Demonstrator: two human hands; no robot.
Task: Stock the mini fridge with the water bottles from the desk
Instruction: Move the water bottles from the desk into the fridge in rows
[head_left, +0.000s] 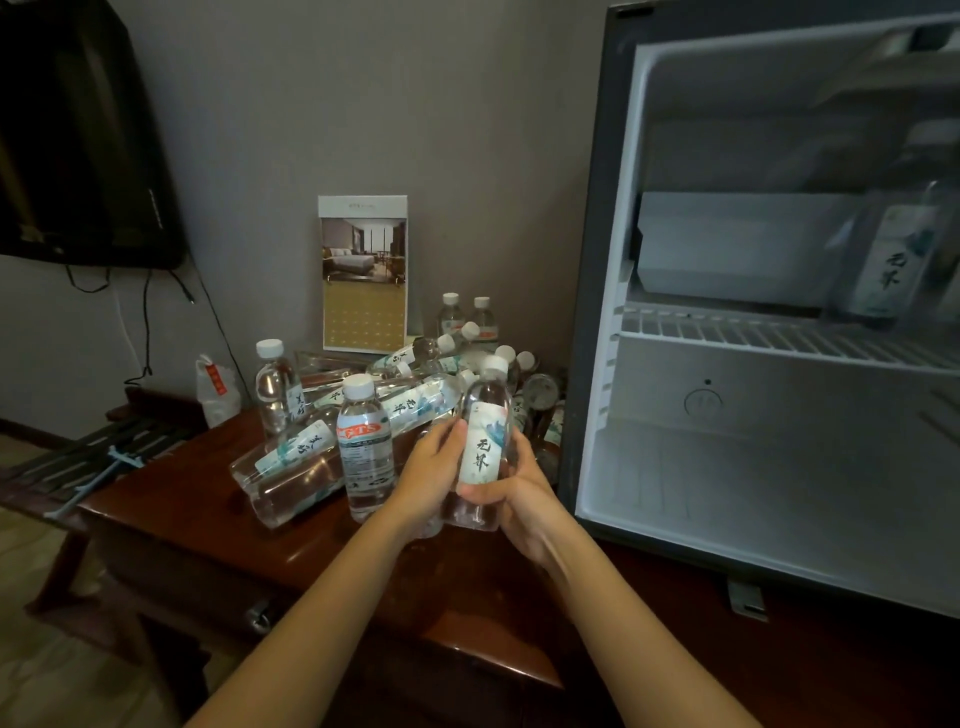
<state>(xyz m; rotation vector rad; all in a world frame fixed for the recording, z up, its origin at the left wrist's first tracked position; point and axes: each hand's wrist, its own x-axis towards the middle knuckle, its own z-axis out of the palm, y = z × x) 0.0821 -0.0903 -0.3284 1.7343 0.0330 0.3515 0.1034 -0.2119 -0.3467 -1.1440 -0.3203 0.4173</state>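
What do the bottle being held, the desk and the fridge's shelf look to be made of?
Bottle: clear thin plastic, see-through with glints, with a white plastic-looking cap and a printed label, maybe paper.
Desk: dark reddish wood or veneer, with a glossy finish that shows reflections.
Shelf: white wire rack, probably coated metal; too blurred to be sure.

The top and right frame edges are cutting off the mini fridge (600, 312). At the right edge a shelf bottle (901, 244) is showing only as a blur. The left hand (431, 467) is hiding its fingers behind the held bottle (485, 447), so what they are gripping cannot be told. The right hand (519, 499) is laying its thumb over that bottle's lower part. In the centre pile (415, 374), front bottles are masking those behind, leaving the number unclear. The upper left corner is cropping the television (78, 130).
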